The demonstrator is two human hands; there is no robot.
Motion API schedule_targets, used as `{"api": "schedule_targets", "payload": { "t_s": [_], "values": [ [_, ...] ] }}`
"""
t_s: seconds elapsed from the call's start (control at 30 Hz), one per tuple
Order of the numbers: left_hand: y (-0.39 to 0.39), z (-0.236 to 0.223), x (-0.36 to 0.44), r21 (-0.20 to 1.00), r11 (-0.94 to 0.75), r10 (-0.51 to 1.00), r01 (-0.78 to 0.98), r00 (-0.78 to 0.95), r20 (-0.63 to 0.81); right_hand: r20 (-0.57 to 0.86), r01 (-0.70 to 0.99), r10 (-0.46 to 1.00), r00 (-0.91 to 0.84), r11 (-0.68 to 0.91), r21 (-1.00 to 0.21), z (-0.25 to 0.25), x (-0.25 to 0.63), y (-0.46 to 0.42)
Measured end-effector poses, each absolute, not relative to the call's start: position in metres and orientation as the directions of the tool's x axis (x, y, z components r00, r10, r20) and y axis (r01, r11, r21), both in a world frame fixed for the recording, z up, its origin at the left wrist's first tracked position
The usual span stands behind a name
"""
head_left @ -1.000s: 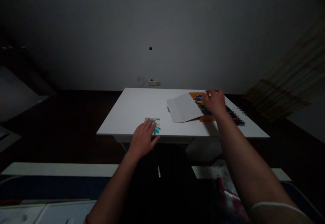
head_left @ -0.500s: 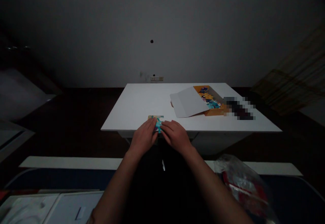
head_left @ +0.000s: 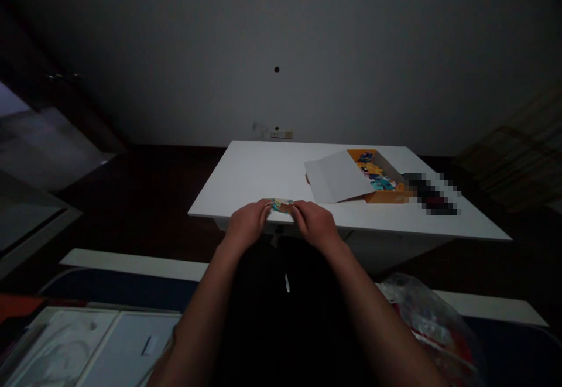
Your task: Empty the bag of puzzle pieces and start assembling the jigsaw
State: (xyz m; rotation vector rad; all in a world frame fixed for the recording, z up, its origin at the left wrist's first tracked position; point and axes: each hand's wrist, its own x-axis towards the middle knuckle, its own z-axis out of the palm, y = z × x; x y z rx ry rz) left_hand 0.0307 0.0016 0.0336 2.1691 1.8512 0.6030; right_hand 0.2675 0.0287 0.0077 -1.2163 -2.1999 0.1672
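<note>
Puzzle (head_left: 281, 205) at the near edge of the table (head_left: 263, 170), a small patch of joined pieces, teal and orange print, pinched between both hands. Left hand (head_left: 246, 226) has curled fingers on the patch's left side, right hand (head_left: 316, 225) the same on its right side; both half closed, fingertips on the cardboard, palms off the table past its edge. Whether the patch lies flat or is tipped up a little cannot be told in this dim light. Likely handling: thin card, very light, stiff piece by piece but the joints are loose, so the patch would probably bend or come apart if lifted by one corner; best held by two opposite edges or slid flat with fingers pressing down on the seams. Surface looks glossy, may slip under dry fingers. Toward the far right corner of the table an orange box (head_left: 381, 182) lies open with loose pieces inside, its white flap (head_left: 336, 177) folded out to the left, well apart from the hands. Dark blurred-out item (head_left: 432, 195) just right of the box. Crumpled plastic bag (head_left: 428, 322) low on the right, off the table.
</note>
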Motion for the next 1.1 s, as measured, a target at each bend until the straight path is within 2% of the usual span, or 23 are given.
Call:
{"api": "schedule_targets", "payload": {
  "t_s": [0.1, 0.17, 0.27, 0.33, 0.47, 0.6, 0.83, 1.0, 1.1],
  "values": [
    [0.014, 0.040, 0.033, 0.435, -0.132, 0.981, 0.891, 0.055, 0.184, 0.407, 0.778, 0.869, -0.283, 0.456, -0.433, 0.015, 0.262, 0.038],
    [0.021, 0.034, 0.036, 0.400, -0.181, 0.970, 0.898, 0.096, 0.224, 0.454, 0.779, 0.858, -0.239, 0.449, -0.438, 0.014, 0.260, 0.044],
    [0.021, 0.020, 0.038, 0.299, -0.272, 0.949, 0.915, 0.202, 0.244, 0.535, 0.707, 0.764, -0.359, 0.597, -0.378, 0.009, 0.262, 0.047],
    [0.014, 0.012, 0.039, 0.242, -0.305, 0.934, 0.921, 0.240, 0.265, 0.521, 0.640, 0.703, -0.484, 0.690, -0.338, 0.006, 0.265, 0.044],
    [-0.003, -0.001, 0.035, 0.151, -0.377, 0.891, 0.914, 0.314, 0.327, 0.470, 0.591, 0.673, -0.571, 0.734, -0.334, 0.008, 0.273, 0.034],
    [-0.008, -0.015, 0.027, 0.113, -0.451, 0.835, 0.885, 0.375, 0.402, 0.493, 0.544, 0.634, -0.596, 0.770, -0.332, 0.008, 0.278, 0.030],
    [-0.005, -0.024, 0.017, 0.219, -0.537, 0.777, 0.814, 0.377, 0.503, 0.552, 0.513, 0.645, -0.529, 0.761, -0.398, -0.004, 0.277, 0.027],
    [0.001, 0.001, 0.018, 0.343, -0.488, 0.836, 0.803, 0.317, 0.448, 0.579, 0.468, 0.771, -0.266, 0.628, -0.621, 0.002, 0.268, 0.023],
    [0.000, 0.015, 0.029, 0.501, -0.473, 0.850, 0.725, 0.227, 0.475, 0.522, 0.346, 0.853, -0.001, 0.490, -0.800, 0.009, 0.257, 0.014]
  ]
}}
